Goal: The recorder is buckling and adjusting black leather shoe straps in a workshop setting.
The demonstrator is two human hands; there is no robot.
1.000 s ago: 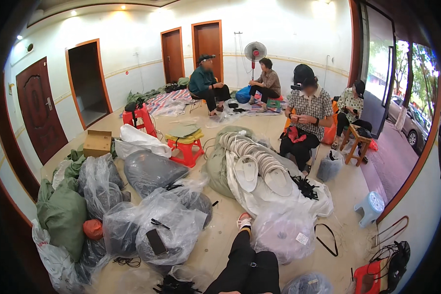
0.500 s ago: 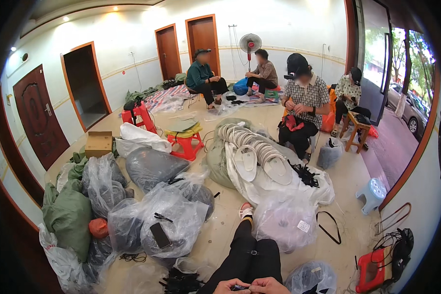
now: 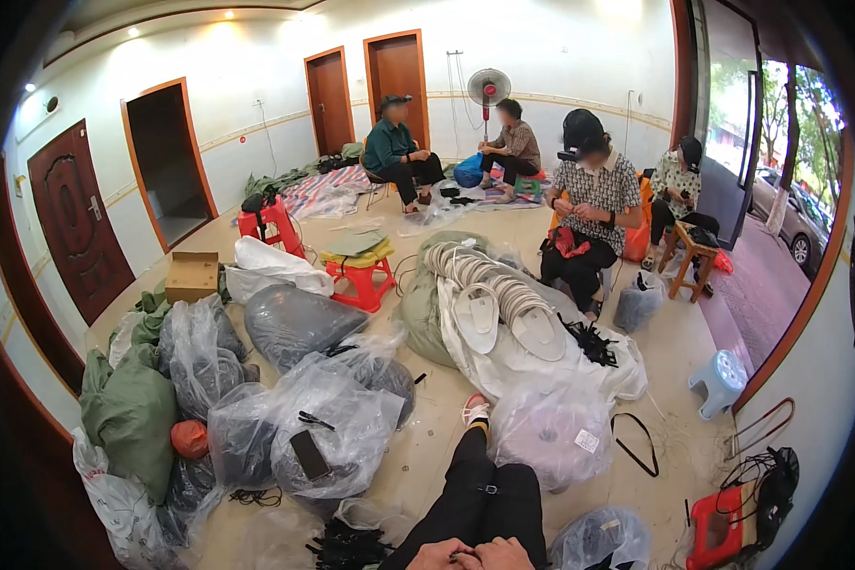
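Observation:
At the lower edge, over my lap, my left hand (image 3: 434, 556) and my right hand (image 3: 503, 554) meet with bent fingers pressed together. Between their fingertips shows a bit of a small dark piece (image 3: 462, 552), too little of it visible to name. The lower part of both hands is cut off by the picture's edge. Beneath them stretch my legs in black trousers (image 3: 489, 494). To the left of my lap lies a heap of black strap-like pieces (image 3: 347, 545) on clear plastic. A clear bag (image 3: 600, 540) with dark contents sits to the right.
Filled clear bags (image 3: 337, 427), one carrying a phone (image 3: 310, 456), crowd the left. Ahead lie a row of pale oval frames (image 3: 489, 275) and a plastic-wrapped bundle (image 3: 551, 432). A blue stool (image 3: 719, 382) and red stool (image 3: 715, 527) stand right. Several seated people work farther back.
My hands have drawn closer together and shifted slightly left; less of the dark piece shows between them. The view has moved a little.

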